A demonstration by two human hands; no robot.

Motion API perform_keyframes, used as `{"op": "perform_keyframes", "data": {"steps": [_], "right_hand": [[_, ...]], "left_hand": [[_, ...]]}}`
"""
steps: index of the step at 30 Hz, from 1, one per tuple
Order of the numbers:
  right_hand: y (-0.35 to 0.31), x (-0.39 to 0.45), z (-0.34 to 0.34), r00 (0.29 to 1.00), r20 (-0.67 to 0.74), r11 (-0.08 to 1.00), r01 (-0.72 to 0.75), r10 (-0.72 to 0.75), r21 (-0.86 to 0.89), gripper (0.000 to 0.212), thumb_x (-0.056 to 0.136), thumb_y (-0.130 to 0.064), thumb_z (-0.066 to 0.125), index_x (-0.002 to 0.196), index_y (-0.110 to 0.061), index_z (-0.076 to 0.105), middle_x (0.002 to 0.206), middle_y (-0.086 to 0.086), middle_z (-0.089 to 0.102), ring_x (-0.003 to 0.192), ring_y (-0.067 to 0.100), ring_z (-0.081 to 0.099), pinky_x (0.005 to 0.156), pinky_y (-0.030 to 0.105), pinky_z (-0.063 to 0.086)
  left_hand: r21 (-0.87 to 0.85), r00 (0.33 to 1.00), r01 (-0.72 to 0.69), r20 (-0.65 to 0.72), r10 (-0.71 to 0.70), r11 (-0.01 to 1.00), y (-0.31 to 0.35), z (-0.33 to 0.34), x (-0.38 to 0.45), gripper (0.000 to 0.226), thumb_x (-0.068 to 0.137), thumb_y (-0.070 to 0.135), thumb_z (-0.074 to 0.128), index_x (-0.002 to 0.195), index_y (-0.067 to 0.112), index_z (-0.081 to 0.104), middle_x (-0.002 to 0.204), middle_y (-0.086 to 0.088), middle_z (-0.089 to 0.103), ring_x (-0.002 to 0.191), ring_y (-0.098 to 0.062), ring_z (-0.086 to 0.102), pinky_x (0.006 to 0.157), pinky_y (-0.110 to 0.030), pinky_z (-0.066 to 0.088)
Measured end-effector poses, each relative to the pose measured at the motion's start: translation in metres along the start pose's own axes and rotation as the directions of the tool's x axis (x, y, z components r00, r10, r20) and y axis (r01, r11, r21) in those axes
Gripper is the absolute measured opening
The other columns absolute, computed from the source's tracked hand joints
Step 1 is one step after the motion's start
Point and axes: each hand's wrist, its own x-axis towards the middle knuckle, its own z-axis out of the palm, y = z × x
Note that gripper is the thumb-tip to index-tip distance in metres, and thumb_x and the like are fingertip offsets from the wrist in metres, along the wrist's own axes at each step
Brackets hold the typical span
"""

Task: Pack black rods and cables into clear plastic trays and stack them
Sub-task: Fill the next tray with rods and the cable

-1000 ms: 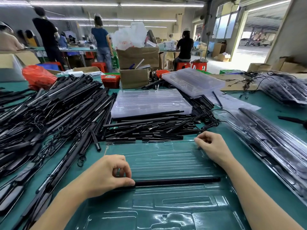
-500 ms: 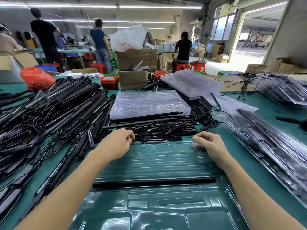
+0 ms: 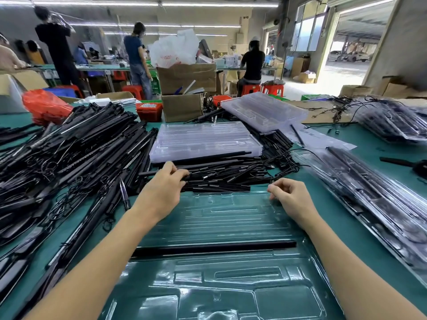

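Observation:
A clear plastic tray (image 3: pixel 231 211) lies on the green table right in front of me. One long black rod (image 3: pixel 215 247) sits across it in a groove. Just beyond its far edge is a heap of short black rods and cables (image 3: pixel 226 179). My left hand (image 3: pixel 161 190) reaches into that heap, its fingertips and thumb pinching a black rod at the left end. My right hand (image 3: pixel 291 197) rests on the tray's far right corner with loosely curled fingers and holds nothing.
A big pile of long black rods (image 3: pixel 69 153) fills the left side. Empty clear trays (image 3: pixel 203 139) are stacked behind the heap, with more (image 3: pixel 263 112) further back. Packed trays (image 3: pixel 369 192) lie on the right. Cardboard boxes (image 3: pixel 182 107) and people stand beyond.
My left hand let go of the rod in the tray and moved forward to the heap of short rods. My right hand stayed on the tray's corner.

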Motion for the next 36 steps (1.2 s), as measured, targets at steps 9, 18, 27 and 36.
{"op": "perform_keyframes", "data": {"steps": [9, 18, 27, 36], "right_hand": [[0.0, -0.001, 0.001, 1.0, -0.001, 0.999, 0.017, -0.017, -0.032, 0.02, 0.089, -0.015, 0.067, 0.068, -0.016, 0.069, 0.062, 0.005, 0.071, 0.055, 0.021, 0.065, 0.066, 0.038, 0.055], [0.0, 0.0, 0.0, 1.0, -0.021, 0.999, 0.011, -0.012, -0.048, 0.021, 0.089, -0.016, 0.067, 0.069, -0.017, 0.07, 0.062, 0.002, 0.072, 0.056, 0.016, 0.067, 0.067, 0.035, 0.056], [-0.004, -0.002, 0.001, 1.0, -0.007, 0.998, -0.017, 0.016, -0.054, 0.019, 0.09, -0.017, 0.067, 0.072, -0.014, 0.069, 0.063, 0.003, 0.071, 0.053, 0.015, 0.065, 0.06, 0.027, 0.051], [-0.024, 0.008, 0.02, 0.982, 0.061, 0.87, -0.129, 0.178, -0.475, 0.011, 0.087, -0.031, 0.064, 0.078, -0.025, 0.065, 0.079, -0.004, 0.065, 0.085, 0.02, 0.059, 0.082, 0.033, 0.049]], "left_hand": [[-0.471, 0.864, -0.307, 0.226, 0.45, 0.827, 0.11, -0.018, -0.058, 0.026, 0.091, 0.024, 0.073, 0.114, 0.028, 0.062, 0.107, 0.012, 0.069, 0.091, -0.006, 0.063, 0.085, -0.03, 0.052], [-0.405, 0.777, -0.426, 0.295, 0.557, 0.809, 0.127, 0.009, -0.074, 0.028, 0.092, 0.046, 0.067, 0.114, 0.028, 0.063, 0.11, 0.012, 0.06, 0.104, -0.005, 0.052, 0.087, -0.036, 0.049], [-0.443, 0.79, -0.35, 0.335, 0.514, 0.825, 0.11, 0.011, -0.071, 0.022, 0.091, 0.043, 0.069, 0.111, 0.034, 0.064, 0.107, 0.016, 0.059, 0.098, -0.002, 0.054, 0.089, -0.032, 0.049], [-0.432, 0.872, -0.243, 0.295, 0.391, 0.868, 0.1, 0.005, -0.064, 0.03, 0.091, 0.054, 0.064, 0.107, 0.029, 0.065, 0.098, 0.013, 0.065, 0.086, -0.006, 0.06, 0.08, -0.033, 0.052]]}}
